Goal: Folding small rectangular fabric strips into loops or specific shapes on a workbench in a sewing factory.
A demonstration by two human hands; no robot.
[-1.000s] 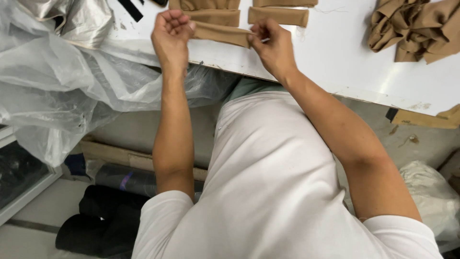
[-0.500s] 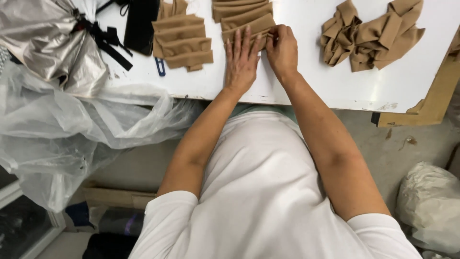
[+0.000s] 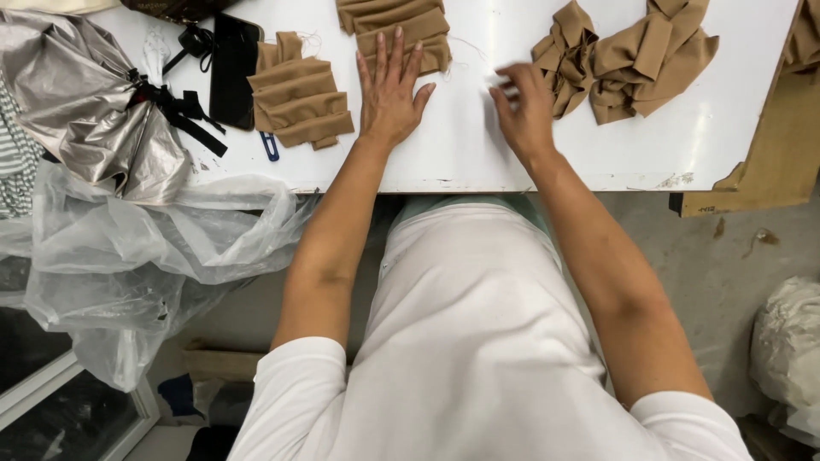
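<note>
My left hand [image 3: 389, 92] lies flat, fingers spread, on the lower edge of a stack of folded tan fabric strips [image 3: 395, 27] on the white table [image 3: 461, 154]. My right hand [image 3: 523, 111] hovers to the right of it, blurred, fingers pinched together near a thin thread; whether it holds the thread is unclear. A second folded tan stack [image 3: 299, 92] sits left of my left hand. A loose heap of crumpled tan fabric pieces [image 3: 628, 60] lies just right of my right hand.
A black phone [image 3: 232, 67] and a blue pen [image 3: 270, 147] lie by the left stack. A silver bag with black ribbon [image 3: 98, 111] and clear plastic sheeting [image 3: 145, 248] hang over the table's left edge. Brown cardboard [image 3: 781, 145] is at the right.
My right hand has left the folded stack and moved right toward the crumpled heap. My left hand stays pressed on the stack. The view has tilted slightly.
</note>
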